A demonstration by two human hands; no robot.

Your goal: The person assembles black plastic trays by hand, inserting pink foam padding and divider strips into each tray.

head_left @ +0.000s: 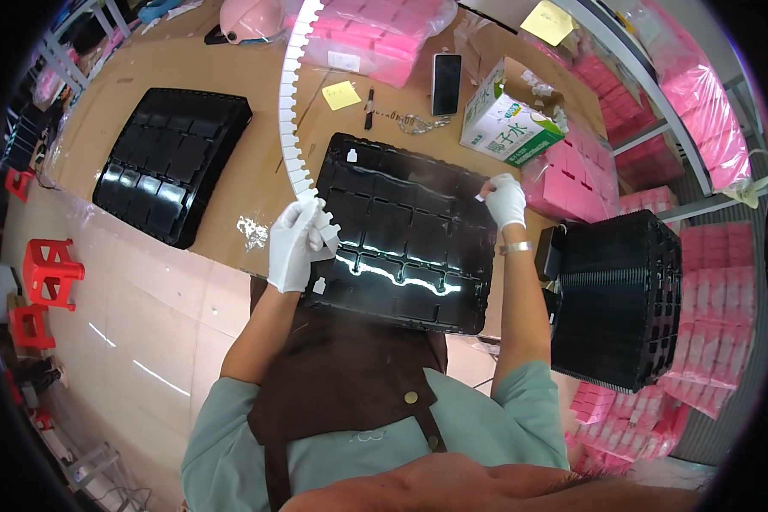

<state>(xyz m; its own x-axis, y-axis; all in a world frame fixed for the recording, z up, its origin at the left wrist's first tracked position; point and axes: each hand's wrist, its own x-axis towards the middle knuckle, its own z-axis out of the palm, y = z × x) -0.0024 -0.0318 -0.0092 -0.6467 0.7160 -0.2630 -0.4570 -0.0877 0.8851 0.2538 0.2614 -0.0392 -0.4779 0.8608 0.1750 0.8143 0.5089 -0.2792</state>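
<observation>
A long white notched strip of small parts is gripped at its near end by the gloved left hand, whose fingers are clenched around it; from those fingers the strip arcs up and away across the brown cardboard-covered table. It appears to be held this way so that single pieces can be taken from its lower end, just above the tray.

The black moulded plastic tray with rectangular pockets lies flat directly beneath and between the 2 hands, its near-left corner under the left fingers. 1 small white tag-shaped piece is pinched at the fingertips of the gloved right hand, over the tray's far-right edge, seemingly for seating in a pocket. 2 similar white pieces are seen on the tray: 1 at the far-left corner, beyond the left fingers, and 1 at the near-left corner, just below them.

Beyond the right fingers, a stack of black trays stands at the table's edge, presumably within reach for supply.
</observation>
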